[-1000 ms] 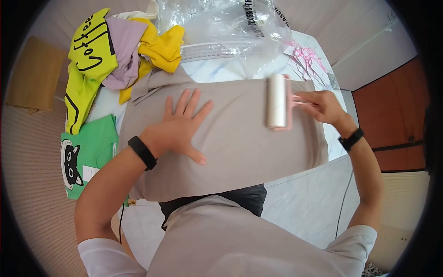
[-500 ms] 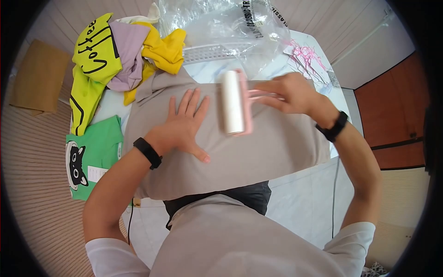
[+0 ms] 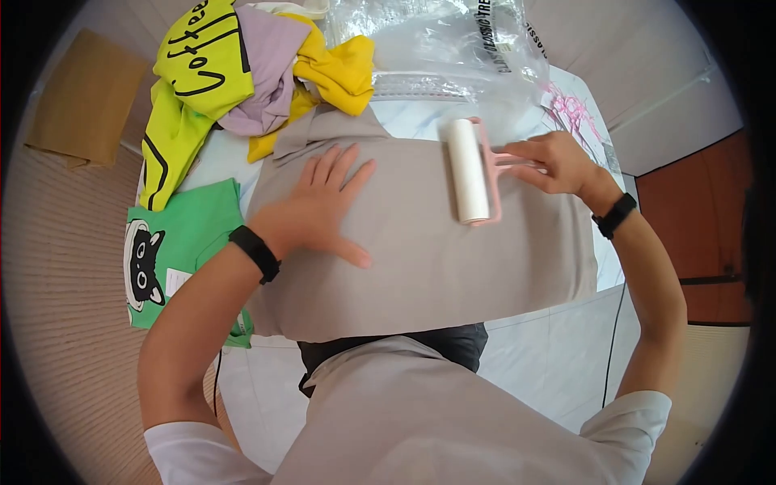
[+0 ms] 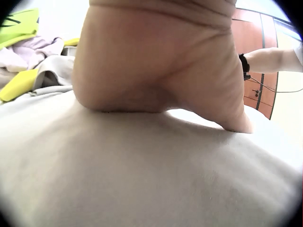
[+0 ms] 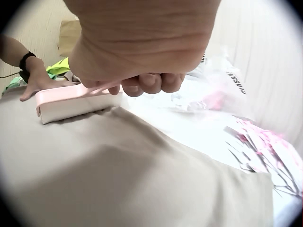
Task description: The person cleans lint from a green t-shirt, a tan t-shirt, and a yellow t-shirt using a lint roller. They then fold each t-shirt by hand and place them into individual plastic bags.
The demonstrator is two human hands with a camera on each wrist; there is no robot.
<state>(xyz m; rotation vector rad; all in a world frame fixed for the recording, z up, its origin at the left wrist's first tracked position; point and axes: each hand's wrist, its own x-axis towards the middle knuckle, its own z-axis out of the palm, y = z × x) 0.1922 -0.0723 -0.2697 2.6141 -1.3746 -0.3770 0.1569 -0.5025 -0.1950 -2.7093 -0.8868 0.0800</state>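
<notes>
A greyish-beige garment (image 3: 404,267) lies spread over the table, and its cloth (image 4: 142,175) fills the lower left wrist view. The left hand (image 3: 315,208) rests on it with fingers spread; its palm (image 4: 156,71) touches the cloth. In the right hand (image 3: 558,166) is the pink handle of a lint roller (image 3: 471,171), whose white cylinder lies over the upper middle of the garment. From the right wrist view, the right hand's fingers (image 5: 149,82) curl round the handle, and the roller (image 5: 71,106) is at or just above the cloth; contact cannot be told.
Yellow-green (image 3: 206,65), lilac (image 3: 271,77) and yellow (image 3: 343,73) clothes lie heaped at the back left. A green garment (image 3: 190,222) with a cat print is at the left. Clear plastic bags (image 3: 428,40) stand behind; tags with pink strings (image 3: 574,113) lie back right.
The roller first moved left toward the left hand, then came back part of the way right, still held by the right hand. The left hand stays spread on the garment. The head view has shifted.
</notes>
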